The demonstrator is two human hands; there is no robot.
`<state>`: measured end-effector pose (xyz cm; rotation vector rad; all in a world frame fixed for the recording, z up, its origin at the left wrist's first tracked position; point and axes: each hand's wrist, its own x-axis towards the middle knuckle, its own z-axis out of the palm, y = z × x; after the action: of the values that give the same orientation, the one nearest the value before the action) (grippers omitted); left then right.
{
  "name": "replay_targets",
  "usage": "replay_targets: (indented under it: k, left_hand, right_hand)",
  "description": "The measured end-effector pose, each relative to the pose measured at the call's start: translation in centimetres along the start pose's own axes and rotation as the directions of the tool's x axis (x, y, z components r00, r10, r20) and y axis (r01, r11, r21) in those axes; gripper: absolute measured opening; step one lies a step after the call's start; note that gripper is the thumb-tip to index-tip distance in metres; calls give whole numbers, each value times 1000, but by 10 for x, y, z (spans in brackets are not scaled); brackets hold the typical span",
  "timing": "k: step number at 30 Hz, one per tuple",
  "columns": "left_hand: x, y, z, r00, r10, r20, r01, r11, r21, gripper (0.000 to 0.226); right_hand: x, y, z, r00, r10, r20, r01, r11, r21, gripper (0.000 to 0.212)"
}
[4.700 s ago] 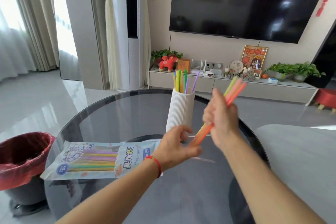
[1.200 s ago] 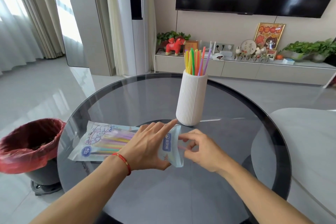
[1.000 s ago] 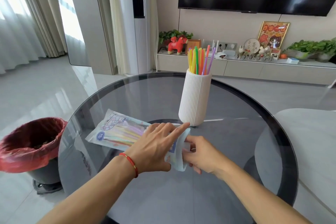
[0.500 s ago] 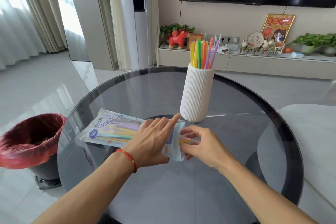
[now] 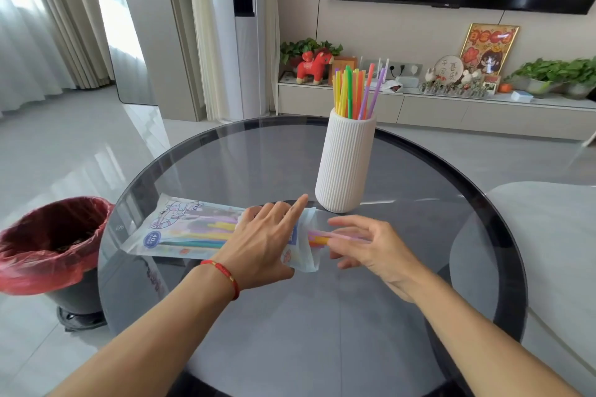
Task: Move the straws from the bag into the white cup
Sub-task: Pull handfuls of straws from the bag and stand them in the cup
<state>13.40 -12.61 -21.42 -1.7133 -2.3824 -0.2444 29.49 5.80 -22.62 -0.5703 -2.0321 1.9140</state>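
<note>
A printed plastic straw bag (image 5: 180,229) lies flat on the round glass table (image 5: 290,158), its open mouth pointing right. My left hand (image 5: 264,242) presses flat on the bag near that mouth. My right hand (image 5: 364,243) pinches a few pink and yellow straws (image 5: 319,237) that stick partly out of the opening. Behind the hands stands the ribbed white cup (image 5: 346,164), upright, with several coloured straws (image 5: 354,93) in it.
A bin lined with a red bag (image 5: 48,242) stands on the floor left of the table. A pale seat (image 5: 554,235) borders the table's right side. A low cabinet (image 5: 451,109) with ornaments runs along the back wall.
My right hand has drawn back to the right, and a few straws now stick out of the bag's mouth. My left hand stays pressed on the bag.
</note>
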Motion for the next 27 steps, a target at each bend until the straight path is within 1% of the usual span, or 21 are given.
replay_targets:
  k: [1,3,4,6,7,10,14,16,19,21,23,25,27]
  left_hand:
    - [0,2,1,1000,10,-7,-10,1000,-2,116]
    - [0,3,3,1000,24,-18,-24,1000,1,108]
    - [-1,1,3,999,23,-23,-22,1000,3,102]
    - [-3,-6,3,1000,-1,-27,1,1000,-6,91]
    - [-4,-10,3,1000,-18,-22,17,1000,-8,89]
    - [-5,-18,5,999,-48,10,48,999,7,91]
    - [-4,-16,7,996,-65,63,63,997,34,93]
    - [-4,-15,6,993,-74,96,71,997,36,96]
    - [-4,-12,4,988,-71,134,72,997,2,106]
    - [-1,0,3,992,-37,118,39,999,-18,114]
    - [7,19,3,996,20,89,-18,999,-28,118]
    - [21,41,7,995,74,62,-73,997,-27,111]
    - [40,60,12,992,99,82,-101,995,26,92]
  right_hand:
    - [2,1,6,1000,-18,-23,18,1000,-1,28]
    - [6,1,12,995,-56,-77,54,998,-24,9]
    - [6,1,9,993,-68,-96,64,997,-37,5]
    - [5,0,-7,990,-70,-124,63,996,-56,11]
    - [3,0,-18,989,-63,-137,56,997,-58,12]
    - [-7,0,-48,987,-35,-155,28,999,-47,13]
    - [-17,1,-76,976,-15,-217,7,999,-38,9]
    - [-24,0,-87,969,-12,-246,4,999,-34,9]
    - [-34,0,-97,966,-23,-257,10,999,-50,22]
    - [-38,0,-99,968,-39,-246,22,997,-71,25]
    - [-41,-1,-100,970,-59,-237,39,995,-86,24]
    - [-45,-4,-102,971,-82,-223,61,993,-99,25]
    - [-50,-8,-103,972,-97,-212,77,992,-97,29]
